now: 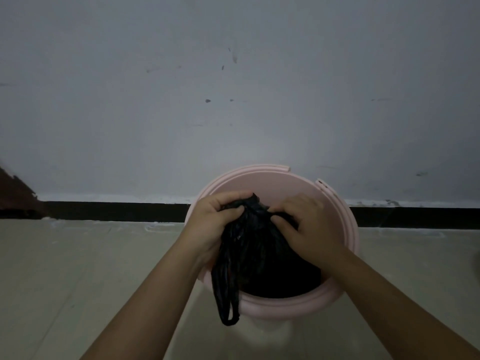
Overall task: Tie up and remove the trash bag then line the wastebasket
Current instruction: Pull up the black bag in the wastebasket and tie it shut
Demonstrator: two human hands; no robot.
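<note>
A round pink wastebasket (pixel 280 306) stands on the floor against the wall, its rim broken at the far right. A black trash bag (pixel 255 245) sits inside it, its top bunched together above the opening. My left hand (pixel 211 219) grips the gathered plastic on the left side. My right hand (pixel 309 224) pinches the bunched plastic on the right. A black handle loop (pixel 228 305) of the bag hangs down over the near rim of the basket. The bag's contents are hidden.
A grey scuffed wall (pixel 233 100) with a black baseboard (pixel 117 211) rises right behind the basket. Pale tiled floor (pixel 78 268) spreads to both sides. A dark brown shape (pixel 15 193) sits at the far left edge.
</note>
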